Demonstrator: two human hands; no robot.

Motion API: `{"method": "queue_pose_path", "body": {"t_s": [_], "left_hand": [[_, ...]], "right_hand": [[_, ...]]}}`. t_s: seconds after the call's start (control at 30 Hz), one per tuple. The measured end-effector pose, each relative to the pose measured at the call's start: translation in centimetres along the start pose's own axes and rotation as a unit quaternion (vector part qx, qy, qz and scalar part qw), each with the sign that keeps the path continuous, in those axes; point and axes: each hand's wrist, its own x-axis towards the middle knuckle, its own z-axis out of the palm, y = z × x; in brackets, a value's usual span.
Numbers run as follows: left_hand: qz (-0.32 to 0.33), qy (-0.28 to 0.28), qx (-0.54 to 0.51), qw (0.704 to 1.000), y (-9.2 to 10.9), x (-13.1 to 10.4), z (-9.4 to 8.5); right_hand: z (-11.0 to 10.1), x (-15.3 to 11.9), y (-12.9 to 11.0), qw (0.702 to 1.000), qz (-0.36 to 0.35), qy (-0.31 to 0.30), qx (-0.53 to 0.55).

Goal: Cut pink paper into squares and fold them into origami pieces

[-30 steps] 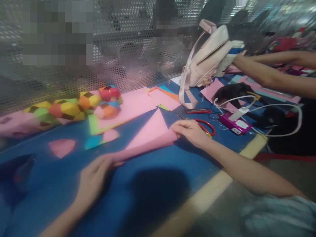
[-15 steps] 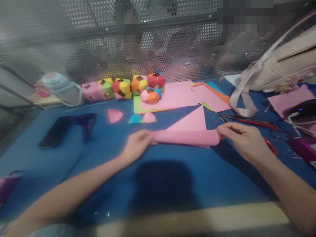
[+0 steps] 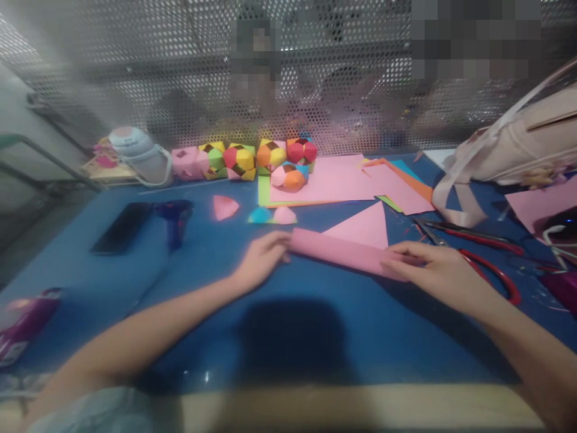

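A sheet of pink paper (image 3: 339, 252), partly rolled or folded over, lies slanted between my hands, with a pointed flap standing out behind it. My left hand (image 3: 265, 257) pinches its left end. At the right end, my right hand (image 3: 421, 264) has its fingers closed on the paper. Just behind my left hand are small blue and pink folded pieces (image 3: 284, 215), and a pink folded piece (image 3: 225, 207) lies further left.
Colourful paper balls (image 3: 240, 161) and stacked coloured sheets (image 3: 336, 177) stand at the back. Red-handled scissors (image 3: 507, 282) and pliers (image 3: 484, 236) lie right, near a beige bag (image 3: 505, 141). On the left are a glue gun (image 3: 174, 219), a phone (image 3: 121, 228) and a bottle (image 3: 142, 159).
The paper has tilted, its right end now lower and nearer me. My right hand has moved further over that end. The view has shifted, so the background sits further right.
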Motion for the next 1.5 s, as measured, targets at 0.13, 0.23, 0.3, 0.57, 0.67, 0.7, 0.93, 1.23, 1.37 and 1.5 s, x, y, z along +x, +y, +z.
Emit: {"method": "queue_pose_path", "body": {"t_s": [0.13, 0.23, 0.3, 0.57, 0.67, 0.7, 0.93, 1.23, 1.37, 1.5], "left_hand": [[0.035, -0.037, 0.057, 0.997, 0.2, 0.9, -0.1], [0.051, -0.045, 0.101, 0.993, 0.3, 1.5, 0.1], [0.058, -0.040, 0.108, 0.992, 0.2, 1.8, 0.2], [0.041, 0.011, 0.139, 0.989, -0.6, 2.1, -0.1], [0.038, 0.013, 0.149, 0.988, -0.7, 2.2, -0.2], [0.037, 0.013, 0.154, 0.987, -0.7, 2.2, -0.2], [0.023, 0.009, 0.188, 0.982, -0.3, 2.2, -0.4], [0.015, 0.017, 0.220, 0.975, -0.5, 2.2, -0.3], [0.013, 0.025, 0.226, 0.974, -0.6, 2.3, -0.2], [0.014, 0.029, 0.236, 0.971, -0.5, 2.2, -0.1]], "right_hand": [[-0.3, 0.5, 0.6, 0.998, 0.054, 0.020, 0.031], [0.0, 0.7, 0.9, 0.994, 0.069, 0.015, 0.080], [0.3, 0.8, 1.2, 0.991, 0.077, 0.020, 0.111], [0.7, 0.8, 1.5, 0.979, 0.122, 0.048, 0.154], [1.1, 0.5, 1.8, 0.968, 0.144, 0.017, 0.206], [1.3, 0.5, 1.9, 0.964, 0.144, 0.006, 0.223], [2.1, 0.3, 3.4, 0.970, 0.124, -0.031, 0.208], [2.3, -0.4, 3.2, 0.975, 0.120, -0.029, 0.184], [2.4, -0.6, 3.1, 0.978, 0.105, -0.001, 0.180], [2.5, -0.7, 3.0, 0.985, 0.091, 0.022, 0.146]]}}
